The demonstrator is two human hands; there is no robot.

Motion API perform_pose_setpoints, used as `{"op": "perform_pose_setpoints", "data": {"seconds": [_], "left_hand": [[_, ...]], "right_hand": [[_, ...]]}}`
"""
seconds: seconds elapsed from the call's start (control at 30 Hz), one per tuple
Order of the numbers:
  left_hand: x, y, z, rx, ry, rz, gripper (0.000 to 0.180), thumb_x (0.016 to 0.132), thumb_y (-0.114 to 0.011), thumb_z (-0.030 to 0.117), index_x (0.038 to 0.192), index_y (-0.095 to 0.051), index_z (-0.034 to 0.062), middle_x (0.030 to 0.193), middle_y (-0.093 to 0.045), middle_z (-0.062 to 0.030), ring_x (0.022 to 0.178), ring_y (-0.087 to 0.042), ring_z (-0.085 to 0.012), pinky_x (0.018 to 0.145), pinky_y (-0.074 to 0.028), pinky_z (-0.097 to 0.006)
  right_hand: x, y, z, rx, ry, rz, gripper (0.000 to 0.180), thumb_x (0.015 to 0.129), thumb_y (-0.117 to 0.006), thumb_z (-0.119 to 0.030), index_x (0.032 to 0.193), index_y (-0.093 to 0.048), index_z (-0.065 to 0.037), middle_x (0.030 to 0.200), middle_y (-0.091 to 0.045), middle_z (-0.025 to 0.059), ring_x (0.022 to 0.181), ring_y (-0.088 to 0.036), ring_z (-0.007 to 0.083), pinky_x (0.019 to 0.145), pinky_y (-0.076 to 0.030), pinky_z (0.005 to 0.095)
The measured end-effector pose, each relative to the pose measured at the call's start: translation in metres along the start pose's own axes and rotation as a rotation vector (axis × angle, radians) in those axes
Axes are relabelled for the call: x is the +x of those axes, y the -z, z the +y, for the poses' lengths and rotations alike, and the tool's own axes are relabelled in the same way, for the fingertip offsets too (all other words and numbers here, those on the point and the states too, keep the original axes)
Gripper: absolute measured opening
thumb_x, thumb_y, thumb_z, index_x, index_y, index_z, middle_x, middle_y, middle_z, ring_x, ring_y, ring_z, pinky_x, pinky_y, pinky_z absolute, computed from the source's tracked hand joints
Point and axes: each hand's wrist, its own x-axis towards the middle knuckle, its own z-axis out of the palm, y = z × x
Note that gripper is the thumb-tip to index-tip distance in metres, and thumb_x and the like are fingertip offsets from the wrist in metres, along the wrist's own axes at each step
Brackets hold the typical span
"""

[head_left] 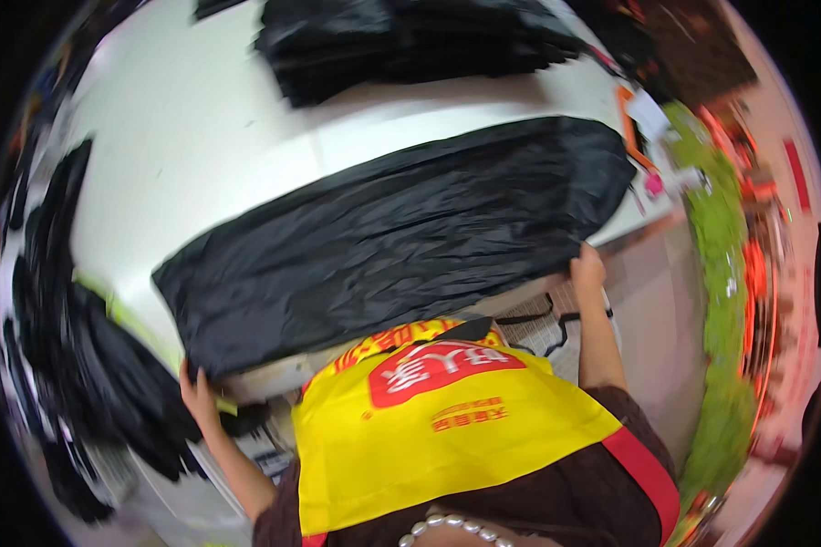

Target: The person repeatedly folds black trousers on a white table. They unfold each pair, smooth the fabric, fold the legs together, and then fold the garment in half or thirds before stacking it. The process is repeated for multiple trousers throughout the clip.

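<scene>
A long piece of thin black fabric [383, 237], wrinkled and slightly shiny, lies spread on the white table in front of me. Its near edge runs along the table's front edge. My left hand [196, 390] grips the fabric's near left corner, fingers closed on it. At the near right edge, my right hand [589, 268] pinches the same piece; its fingertips are partly hidden by the cloth. Between my two hands the fabric lies nearly flat, with its far right end rounded.
A thick stack of black fabric [401, 46] sits at the table's far side. More black pieces [100, 365] hang at the left. Orange-handled scissors or a similar orange tool [637, 137] and a small pink object [653, 185] lie at the right corner. Green material [716, 228] runs along the right.
</scene>
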Motion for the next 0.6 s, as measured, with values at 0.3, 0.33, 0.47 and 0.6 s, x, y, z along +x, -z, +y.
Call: {"op": "perform_pose_setpoints", "data": {"seconds": [0.3, 0.33, 0.47, 0.6], "left_hand": [[0.014, -0.038, 0.054, -0.066, 0.41, 0.148, 0.068, 0.076, -0.069, 0.014, 0.131, -0.034, -0.0029, 0.112, -0.05, -0.0193, 0.092, -0.053, -0.025, 0.079, -0.045, -0.032], [0.02, -0.035, 0.043, -0.025, 0.486, 0.093, 0.066, 0.075, -0.071, 0.016, 0.127, -0.038, -0.006, 0.108, -0.052, -0.0186, 0.089, -0.054, -0.0244, 0.079, -0.045, -0.032], [0.038, -0.018, -0.01, 0.144, 0.383, 0.042, 0.053, 0.074, -0.071, 0.025, 0.106, -0.05, -0.0125, 0.092, -0.059, -0.0145, 0.076, -0.055, -0.0208, 0.069, -0.044, -0.028], [0.037, -0.016, 0.035, 0.424, 0.388, -0.05, 0.052, 0.073, -0.071, 0.025, 0.106, -0.052, -0.0111, 0.092, -0.06, -0.0191, 0.079, -0.057, -0.0239, 0.076, -0.045, -0.032]], "right_hand": [[0.023, 0.007, -0.005, 0.027, 0.0, 0.021, 0.025, 0.074, -0.05, -0.002, 0.098, -0.055, -0.002, 0.08, -0.061, 0.0213, 0.077, -0.06, 0.0404, 0.071, -0.048, 0.0466], [0.023, 0.007, -0.006, 0.044, 0.034, 0.084, 0.018, 0.075, -0.051, -0.001, 0.093, -0.053, 0.001, 0.079, -0.059, 0.0224, 0.073, -0.059, 0.0398, 0.065, -0.048, 0.0479], [0.029, 0.008, -0.003, 0.022, -0.028, -0.007, 0.018, 0.075, -0.054, -0.002, 0.092, -0.052, 0.001, 0.087, -0.058, 0.0237, 0.078, -0.059, 0.0412, 0.069, -0.048, 0.0474], [0.035, 0.008, -0.006, 0.032, -0.053, -0.065, 0.018, 0.072, -0.059, 0.001, 0.088, -0.051, 0.002, 0.088, -0.058, 0.0244, 0.081, -0.059, 0.0403, 0.07, -0.048, 0.0468]]}}
